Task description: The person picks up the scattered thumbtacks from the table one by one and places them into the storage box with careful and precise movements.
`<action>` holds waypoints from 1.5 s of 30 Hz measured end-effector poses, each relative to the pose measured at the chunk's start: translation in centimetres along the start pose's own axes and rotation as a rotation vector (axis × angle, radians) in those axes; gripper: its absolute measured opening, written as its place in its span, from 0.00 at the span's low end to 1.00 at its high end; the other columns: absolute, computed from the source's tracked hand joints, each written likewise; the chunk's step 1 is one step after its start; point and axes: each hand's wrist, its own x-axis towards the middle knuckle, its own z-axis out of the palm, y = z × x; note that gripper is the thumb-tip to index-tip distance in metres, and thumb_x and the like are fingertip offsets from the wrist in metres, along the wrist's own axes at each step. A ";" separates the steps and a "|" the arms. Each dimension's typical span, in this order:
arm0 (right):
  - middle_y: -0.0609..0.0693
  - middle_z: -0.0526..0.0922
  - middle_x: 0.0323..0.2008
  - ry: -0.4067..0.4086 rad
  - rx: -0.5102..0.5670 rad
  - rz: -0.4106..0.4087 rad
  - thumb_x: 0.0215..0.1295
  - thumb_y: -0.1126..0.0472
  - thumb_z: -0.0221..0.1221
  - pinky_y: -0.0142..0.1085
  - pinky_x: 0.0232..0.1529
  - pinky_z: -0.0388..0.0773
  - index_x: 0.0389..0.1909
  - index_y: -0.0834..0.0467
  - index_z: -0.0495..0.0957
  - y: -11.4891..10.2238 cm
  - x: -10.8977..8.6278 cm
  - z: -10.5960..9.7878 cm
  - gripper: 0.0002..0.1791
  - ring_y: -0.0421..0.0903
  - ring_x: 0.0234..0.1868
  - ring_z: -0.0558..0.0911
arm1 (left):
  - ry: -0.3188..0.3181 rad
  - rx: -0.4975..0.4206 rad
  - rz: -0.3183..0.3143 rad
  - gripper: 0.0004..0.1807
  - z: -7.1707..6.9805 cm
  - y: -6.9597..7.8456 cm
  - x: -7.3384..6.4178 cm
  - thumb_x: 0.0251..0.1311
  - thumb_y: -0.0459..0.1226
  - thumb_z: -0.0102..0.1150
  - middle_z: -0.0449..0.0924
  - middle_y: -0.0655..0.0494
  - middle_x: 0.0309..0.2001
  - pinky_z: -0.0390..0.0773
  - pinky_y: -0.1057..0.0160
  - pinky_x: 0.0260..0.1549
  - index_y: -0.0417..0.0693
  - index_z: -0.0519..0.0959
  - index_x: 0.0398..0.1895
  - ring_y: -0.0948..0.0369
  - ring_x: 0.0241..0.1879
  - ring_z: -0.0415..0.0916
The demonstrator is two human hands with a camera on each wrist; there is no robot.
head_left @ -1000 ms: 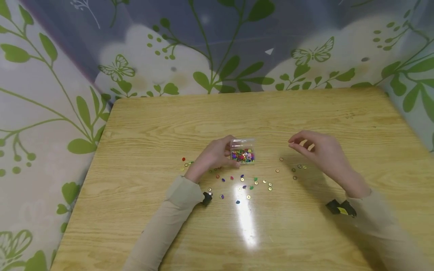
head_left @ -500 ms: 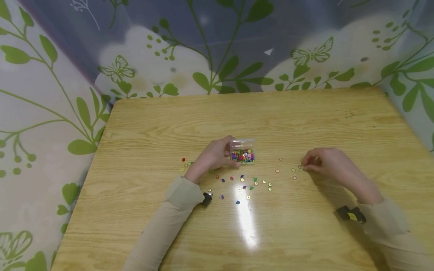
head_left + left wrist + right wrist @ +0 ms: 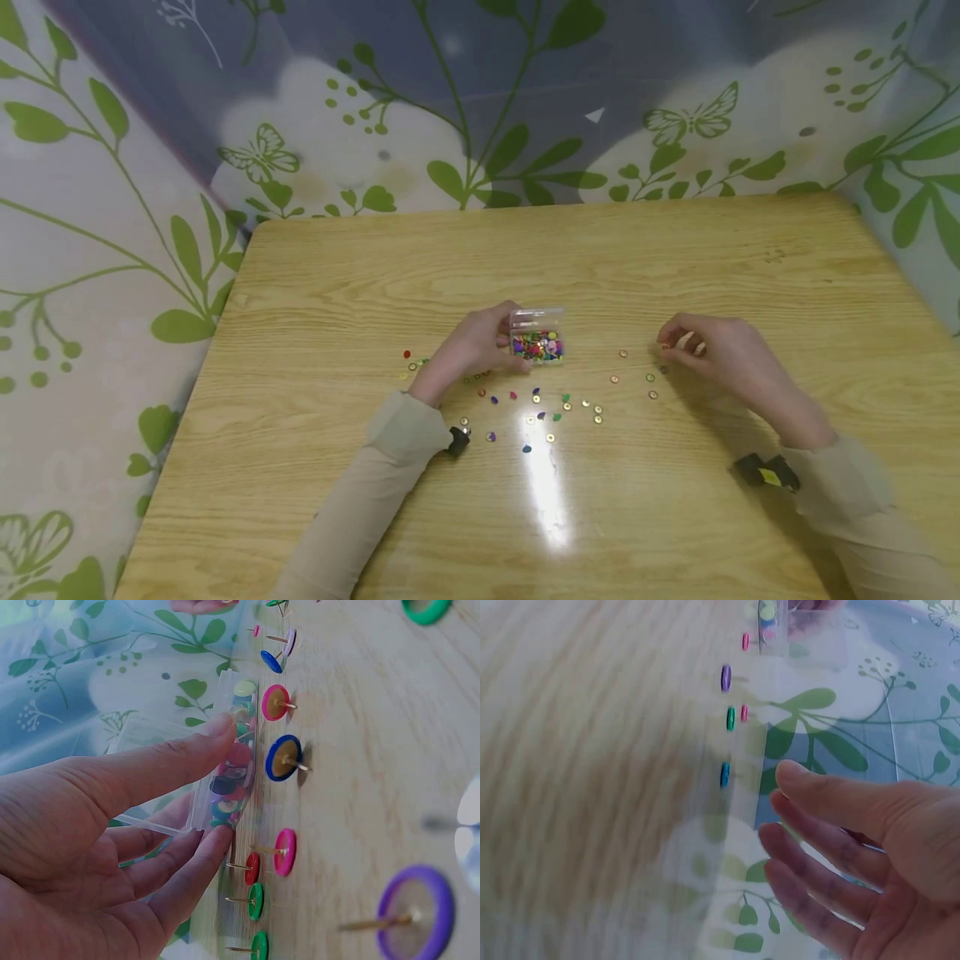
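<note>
My left hand [image 3: 480,342] grips a small clear plastic box [image 3: 537,348] with thumb on one side and fingers on the other. The box's clear lid [image 3: 154,772] stands raised, and many-coloured thumbtacks [image 3: 236,757] fill the inside. To the right, my right hand [image 3: 716,346] is just above the table with thumb and index finger together. A small reddish thumbtack [image 3: 665,346] shows at those fingertips in the head view; in the right wrist view the thumb hides it. Just below them lies another thumbtack [image 3: 663,369].
Loose thumbtacks lie point-up on the wooden table [image 3: 420,275], several in front of the box, such as a blue thumbtack [image 3: 284,758] and a purple thumbtack [image 3: 415,915]. More lie left of the left wrist, including a red thumbtack [image 3: 407,354]. A leaf-patterned curtain [image 3: 510,100] borders the table.
My right hand went down and right to the thumbtacks, then rose slightly with one at its fingertips. The spot beside the remaining thumbtack there is now bare. My left hand and the box stayed still.
</note>
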 end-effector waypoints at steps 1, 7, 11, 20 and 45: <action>0.49 0.88 0.32 0.018 -0.001 -0.013 0.58 0.66 0.72 0.42 0.29 0.81 0.36 0.56 0.84 -0.1 0.1 0.1 0.08 0.46 0.28 0.86 | -0.001 0.001 0.001 0.38 0.0 0.0 0.0 0.50 0.39 0.79 0.79 0.49 0.56 0.78 0.55 0.57 0.51 0.73 0.65 0.54 0.55 0.77; 0.47 0.88 0.30 0.100 -0.015 -0.075 0.52 0.67 0.74 0.37 0.26 0.79 0.33 0.54 0.87 -1.1 0.6 0.7 0.09 0.42 0.25 0.83 | 0.000 -0.005 0.003 0.37 0.0 0.0 0.0 0.50 0.38 0.79 0.79 0.49 0.56 0.78 0.55 0.57 0.50 0.73 0.64 0.54 0.55 0.77; 0.44 0.87 0.29 0.097 -0.003 -0.094 0.52 0.65 0.75 0.36 0.26 0.77 0.32 0.52 0.86 -2.1 1.2 1.0 0.09 0.41 0.25 0.83 | 0.006 -0.009 -0.002 0.37 0.0 0.0 0.1 0.49 0.37 0.80 0.80 0.50 0.55 0.79 0.55 0.57 0.50 0.73 0.64 0.54 0.54 0.77; 0.45 0.88 0.31 0.053 -0.006 -0.183 0.59 0.64 0.72 0.37 0.27 0.80 0.38 0.53 0.89 -4.7 3.2 2.0 0.07 0.41 0.25 0.84 | 0.007 -0.003 -0.011 0.38 0.0 0.0 0.1 0.49 0.38 0.80 0.79 0.50 0.55 0.79 0.55 0.56 0.51 0.73 0.65 0.54 0.54 0.77; 0.51 0.90 0.38 0.131 0.147 -0.233 0.58 0.66 0.72 0.32 0.23 0.80 0.42 0.54 0.89 -8.2 6.0 4.3 0.11 0.41 0.22 0.84 | 0.010 0.002 -0.009 0.38 0.2 -0.1 0.3 0.48 0.37 0.80 0.80 0.49 0.56 0.80 0.56 0.54 0.51 0.73 0.64 0.53 0.54 0.79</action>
